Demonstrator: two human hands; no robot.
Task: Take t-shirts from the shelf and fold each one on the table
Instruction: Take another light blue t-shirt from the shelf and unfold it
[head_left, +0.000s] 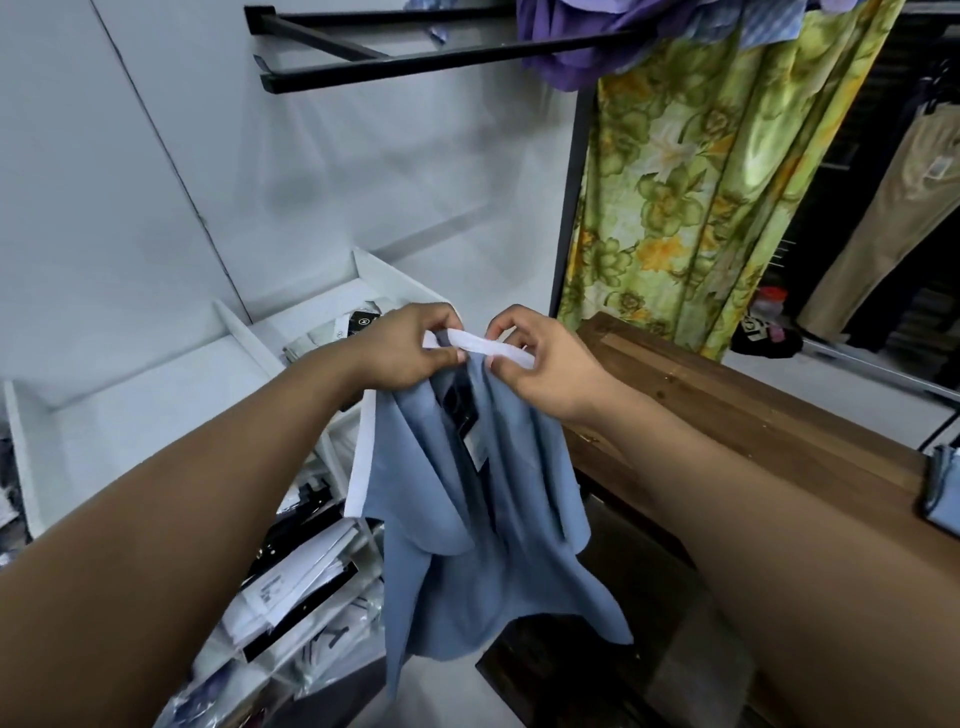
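Brown wooden table (737, 415) waits on the right.
My left hand (410, 340) and right hand (545, 364) pinch the blue white-collared t-shirt (467, 545) by its collar; loosening could drop it.

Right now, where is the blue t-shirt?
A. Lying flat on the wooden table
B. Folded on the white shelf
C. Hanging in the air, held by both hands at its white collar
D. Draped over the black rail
C: the left hand and right hand pinch the white collar, and the blue t-shirt hangs below, beside the wooden table.
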